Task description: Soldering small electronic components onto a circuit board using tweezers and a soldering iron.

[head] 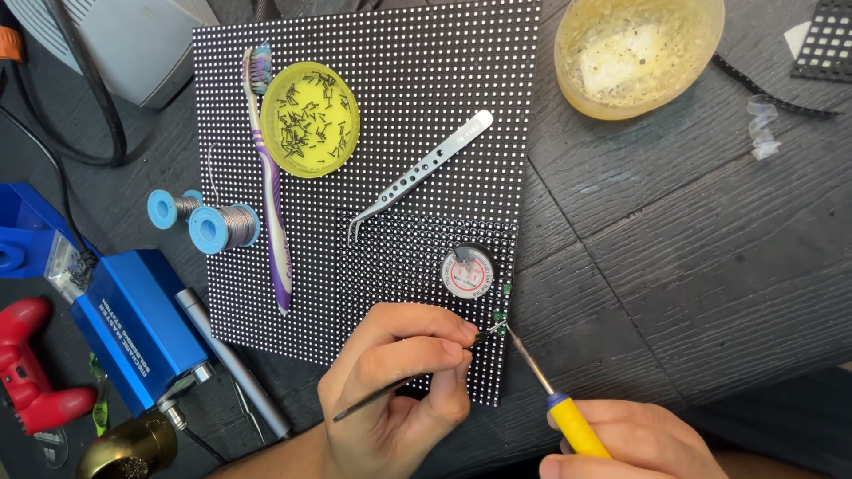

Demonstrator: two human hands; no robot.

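hands: left [399,372] grips tweezers [404,383] | right [635,439] grips soldering iron [550,395] | flux tin [467,271] beside

Electronics repair workshop: solder spools [222,227], soldering iron [555,397], tweezers [417,173], blue station [138,328], dotted LED panel [390,106] on dark surface [692,222].

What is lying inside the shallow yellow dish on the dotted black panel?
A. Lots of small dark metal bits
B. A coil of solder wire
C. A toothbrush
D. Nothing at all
A: the yellow dish holds a scatter of small dark metal bits, while the toothbrush lies beside it on the dotted panel.
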